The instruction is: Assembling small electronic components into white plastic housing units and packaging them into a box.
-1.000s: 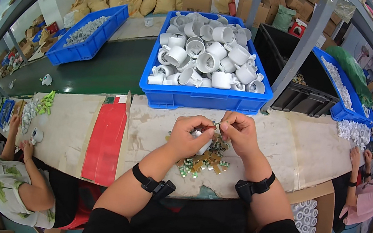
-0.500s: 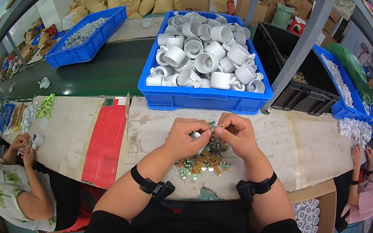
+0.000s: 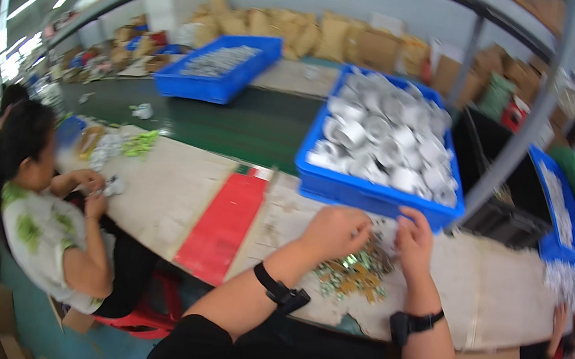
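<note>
On the table lies a heap of small green and tan circuit boards (image 3: 354, 279). My left hand (image 3: 336, 234) is at the heap's upper left edge with its fingers curled closed; what they hold, if anything, is hidden. My right hand (image 3: 414, 243) is raised at the heap's right side, its fingers apart and nothing visible in them. Both hands are slightly blurred. Just beyond them stands a blue crate (image 3: 368, 194) piled with white plastic cup-shaped housings (image 3: 387, 150).
A red board (image 3: 224, 226) lies left of the heap. Farther left, a co-worker (image 3: 59, 218) handles a white part near green pieces (image 3: 139, 144). A grey post (image 3: 513, 155) and black crate (image 3: 502, 222) stand right. Another blue crate (image 3: 193, 89) is far left.
The view has swung left, so the scene sits farther right. My hands, together at the fingertips before, have parted. My right hand has opened, its fingers raised.
</note>
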A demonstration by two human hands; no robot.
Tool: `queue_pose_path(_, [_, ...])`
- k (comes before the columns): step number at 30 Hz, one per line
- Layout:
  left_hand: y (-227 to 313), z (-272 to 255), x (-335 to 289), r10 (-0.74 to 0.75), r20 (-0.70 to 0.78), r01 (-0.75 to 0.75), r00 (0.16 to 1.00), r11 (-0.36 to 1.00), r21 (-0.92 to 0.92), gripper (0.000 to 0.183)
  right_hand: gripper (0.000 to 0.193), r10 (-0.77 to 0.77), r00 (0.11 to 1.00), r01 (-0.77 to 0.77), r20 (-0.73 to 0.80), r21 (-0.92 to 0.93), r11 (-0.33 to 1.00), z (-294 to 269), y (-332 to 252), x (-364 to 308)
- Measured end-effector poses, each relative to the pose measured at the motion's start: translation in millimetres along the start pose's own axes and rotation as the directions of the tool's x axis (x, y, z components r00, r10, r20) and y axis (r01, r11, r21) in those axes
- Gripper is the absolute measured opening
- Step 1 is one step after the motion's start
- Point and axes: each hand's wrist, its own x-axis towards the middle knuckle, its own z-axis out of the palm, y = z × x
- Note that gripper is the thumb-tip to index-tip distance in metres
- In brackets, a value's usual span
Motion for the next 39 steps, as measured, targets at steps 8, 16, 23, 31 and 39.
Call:
queue_pose_path(8, [-90.5, -134.7, -58.9, -0.415, -0.048, 0.341, 0.908, 0.669, 0.66, 0.017, 0.011, -0.019, 0.998, 0.015, -0.057, -0.072, 0.997, -5.3, 1.6, 0.5])
queue_pose_path(16, [-114.0, -216.6, -147.9, -0.356, -0.193, 0.326, 0.914, 0.362, 0.873, 0.034, 0.011, -0.234, 0.965, 0.26, 0.119, -0.306, 0.916, 16.0, -11.8, -16.4])
queue_pose_path(23, [-80.0, -195.9, -164.1, -0.382, -0.211, 0.402, 0.9, 0.538, 0.741, 0.047, 0.009, -0.25, 0.965, 0.263, 0.082, -0.283, 0.922, 16.2, 6.0, -15.8])
queue_pose_path(31, [-63.4, -165.7, -165.3, -0.175, -0.284, 0.307, 0.943, 0.788, 0.533, 0.023, 0.007, -0.351, 0.933, 0.334, -0.077, -0.17, 0.927, 4.6, -11.6, -29.8])
queue_pose_path(39, [119.8, -96.0, -213.1, -0.146, 0.777, 0.518, 0.613, 0.816, -0.255, 0.016, 0.014, -0.782, 0.581, 0.305, -0.225, -0.831, 0.465, -155.0, -76.7, -189.9])
